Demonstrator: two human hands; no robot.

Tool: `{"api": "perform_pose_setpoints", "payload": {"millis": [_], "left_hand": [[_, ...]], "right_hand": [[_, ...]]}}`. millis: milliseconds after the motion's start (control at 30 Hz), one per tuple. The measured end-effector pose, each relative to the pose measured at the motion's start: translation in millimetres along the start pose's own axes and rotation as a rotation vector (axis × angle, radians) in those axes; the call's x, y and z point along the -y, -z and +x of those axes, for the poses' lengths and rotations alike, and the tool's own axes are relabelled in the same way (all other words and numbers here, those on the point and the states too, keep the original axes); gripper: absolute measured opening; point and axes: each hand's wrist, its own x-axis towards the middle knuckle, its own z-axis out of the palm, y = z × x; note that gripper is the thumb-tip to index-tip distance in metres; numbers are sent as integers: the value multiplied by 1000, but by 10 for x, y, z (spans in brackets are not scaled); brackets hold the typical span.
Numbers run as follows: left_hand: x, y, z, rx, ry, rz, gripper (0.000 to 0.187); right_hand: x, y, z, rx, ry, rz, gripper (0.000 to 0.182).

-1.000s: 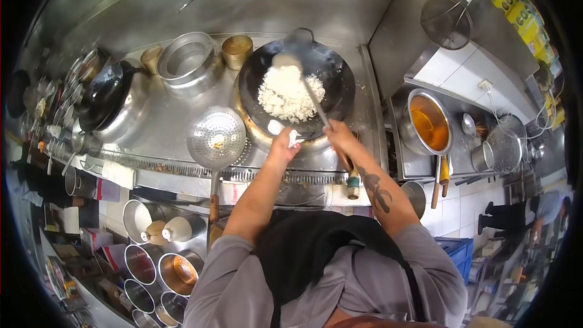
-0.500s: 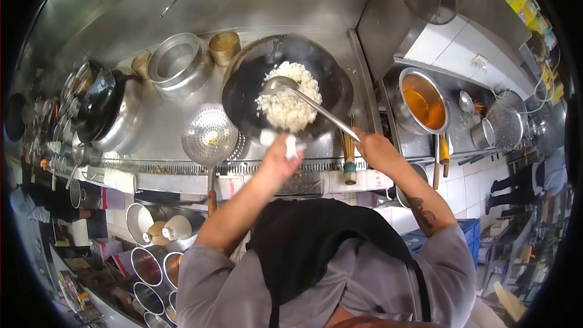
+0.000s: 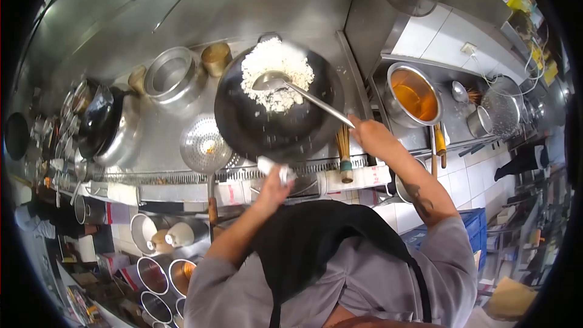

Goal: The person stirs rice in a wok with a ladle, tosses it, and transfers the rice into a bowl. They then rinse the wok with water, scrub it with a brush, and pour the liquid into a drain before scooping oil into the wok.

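Note:
White rice (image 3: 276,64) lies heaped toward the far side of a large black wok (image 3: 255,127), a few loose grains scattered below it. My right hand (image 3: 371,138) is wrapped round the handle of a long metal ladle (image 3: 322,106), whose bowl rests among the rice. At the wok's near rim my left hand (image 3: 274,191) grips a folded white cloth (image 3: 276,170). The wok's near handle is hidden under cloth and fingers.
A perforated skimmer (image 3: 203,143) lies left of the wok, near stacked metal pots (image 3: 170,76). A bamboo brush (image 3: 345,158) stands at the right. Further right sits a pot of orange liquid (image 3: 415,94). Metal containers (image 3: 152,274) stand below left.
The wok has tilted and come nearer to me with my left hand. The rice has shifted to its far side. The ladle stays in the rice.

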Motion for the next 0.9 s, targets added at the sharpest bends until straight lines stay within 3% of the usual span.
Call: {"api": "perform_pose_setpoints", "payload": {"millis": [67,133,167,200,267,300,400,433,467,500,567,600,667,733,767,833,900], "left_hand": [[19,-315,-379,-65,12,41,17],[-250,-665,-283,-246,-28,-110,16],[-462,-654,-49,-92,-96,-123,17],[-674,-742,8,-61,-154,-77,20],[-811,-937,-64,-189,-26,-76,20],[-811,-1023,-204,-152,-15,-69,19],[-805,-1227,-464,-175,-7,-72,16],[-882,-1197,-303,-180,8,-71,15],[-892,-1095,-157,-184,24,-71,15],[-824,-893,41,-61,-48,-84,16],[-394,-272,310,-46,-72,-42,15],[-262,-92,329,-24,-98,4,15],[-112,-113,-92,35,56,23,15],[-233,-312,-38,-60,-25,11,16],[-298,-389,18,-160,-90,-1,17],[-671,-390,408,-85,-118,-25,16],[-949,-382,679,36,-112,10,11]], "right_hand": [[48,115,-23,-49,14,-27,35],[28,239,-114,-99,148,-19,37],[76,338,-151,-59,125,13,38],[159,441,-254,-49,121,16,38],[261,752,-357,222,11,-13,41],[198,831,-421,263,91,52,41],[18,812,-398,396,75,202,41],[-228,546,-310,333,111,183,41],[-203,423,-204,324,18,97,40],[-151,243,-122,230,-3,2,37],[-132,-66,-2,70,5,-125,32],[-116,-138,-5,1,23,-163,31],[14,31,-145,-62,1,-120,36],[-42,103,-237,-375,137,77,41],[55,225,-230,-366,142,79,41],[359,627,-260,-308,-183,648,44],[606,955,-245,-258,-140,1036,50]]}}
